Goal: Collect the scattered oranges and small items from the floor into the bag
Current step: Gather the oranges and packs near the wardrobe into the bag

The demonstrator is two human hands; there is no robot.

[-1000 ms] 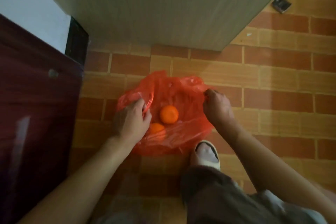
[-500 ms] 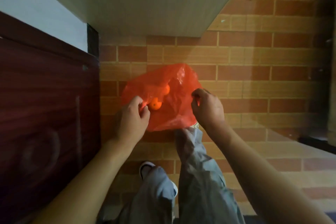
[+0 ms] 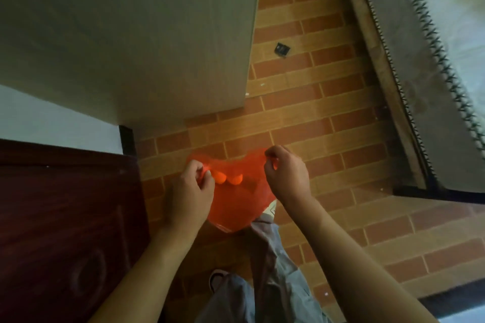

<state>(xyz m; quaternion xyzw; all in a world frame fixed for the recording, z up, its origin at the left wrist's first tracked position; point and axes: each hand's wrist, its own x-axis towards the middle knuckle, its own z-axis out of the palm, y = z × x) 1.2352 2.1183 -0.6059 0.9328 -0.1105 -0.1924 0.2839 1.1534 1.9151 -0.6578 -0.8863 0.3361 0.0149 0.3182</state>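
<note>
Head camera, looking down: my left hand (image 3: 190,193) and right hand (image 3: 286,174) each pinch an edge of the red plastic bag (image 3: 237,207), holding it up off the brick-patterned floor (image 3: 341,139). Two oranges (image 3: 228,179) show through the thin plastic near my left fingers. One small dark item (image 3: 282,49) lies on the floor, well apart, beside the pale cabinet (image 3: 131,34).

The left hand (image 3: 189,189) covers the left rim of the red bag (image 3: 237,207), and the right hand (image 3: 286,174) covers its right rim. Two oranges (image 3: 227,179) appear only as blurred shapes through the plastic; any further contents cannot be determined. The small dark item (image 3: 281,49) on the floor is too small to identify
</note>
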